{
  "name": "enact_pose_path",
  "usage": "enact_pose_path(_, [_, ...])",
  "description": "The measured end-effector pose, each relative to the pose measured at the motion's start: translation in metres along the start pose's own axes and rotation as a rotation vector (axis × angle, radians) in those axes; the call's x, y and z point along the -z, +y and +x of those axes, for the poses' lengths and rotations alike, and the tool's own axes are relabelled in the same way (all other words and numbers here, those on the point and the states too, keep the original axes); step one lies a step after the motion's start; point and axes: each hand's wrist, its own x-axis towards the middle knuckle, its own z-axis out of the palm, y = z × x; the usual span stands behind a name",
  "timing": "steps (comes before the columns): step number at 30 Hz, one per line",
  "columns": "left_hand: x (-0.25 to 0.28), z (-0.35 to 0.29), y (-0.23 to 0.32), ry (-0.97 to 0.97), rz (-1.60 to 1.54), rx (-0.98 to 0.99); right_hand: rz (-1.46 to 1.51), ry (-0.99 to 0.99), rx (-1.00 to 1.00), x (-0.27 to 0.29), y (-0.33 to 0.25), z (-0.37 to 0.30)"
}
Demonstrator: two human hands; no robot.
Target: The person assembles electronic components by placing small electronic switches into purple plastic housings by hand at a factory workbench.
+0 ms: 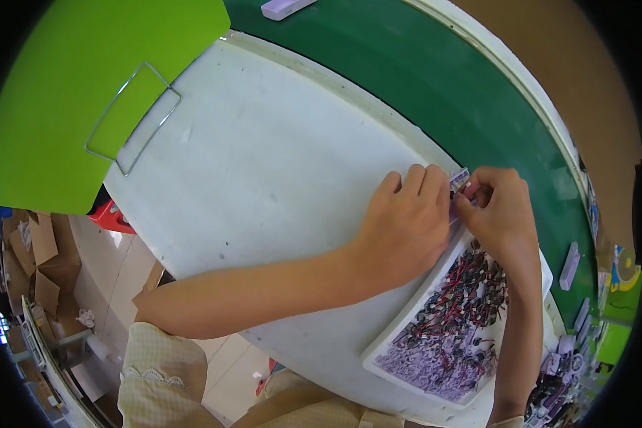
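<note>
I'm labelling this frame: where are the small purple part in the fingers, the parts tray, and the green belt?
small purple part [459, 177], head view, its striped top.
parts tray [378, 359], head view, white left rim.
green belt [435, 85], head view, bare surface.

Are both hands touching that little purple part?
Touching. The head view shows the left hand and right hand pinching the small purple part between their fingertips.

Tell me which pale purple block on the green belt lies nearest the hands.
The upright purple block at the belt's right edge, just beyond the right hand; the other block lies far off at the top.
</note>
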Motion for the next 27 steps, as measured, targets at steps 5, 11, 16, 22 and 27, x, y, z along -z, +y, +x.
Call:
enact_pose_path(5, [-0.002, -0.002, 0.0, 0.024, -0.004, 0.0, 0.033, 0.005, 0.041, 0.005, 0.007, 0.001])
enact_pose_path(11, [-0.002, 0.002, 0.005, 0.053, -0.042, 0.005, 0.116, -0.072, 0.057, 0.036, 0.01, -0.011])
enact_pose_path(16, [0.002, 0.0, 0.004, 0.049, -0.027, -0.001, 0.13, -0.014, 0.141, 0.046, 0.022, -0.034])
enact_pose_path(22, [0.0, 0.002, 0.009, 0.033, -0.065, 0.01, 0.145, 0.062, 0.062, 0.063, 0.055, -0.084])
enact_pose_path(27, [0.012, 0.003, 0.006, -0.1, -0.092, 0.072, 0.137, 0.126, 0.062, 0.066, 0.09, -0.14])
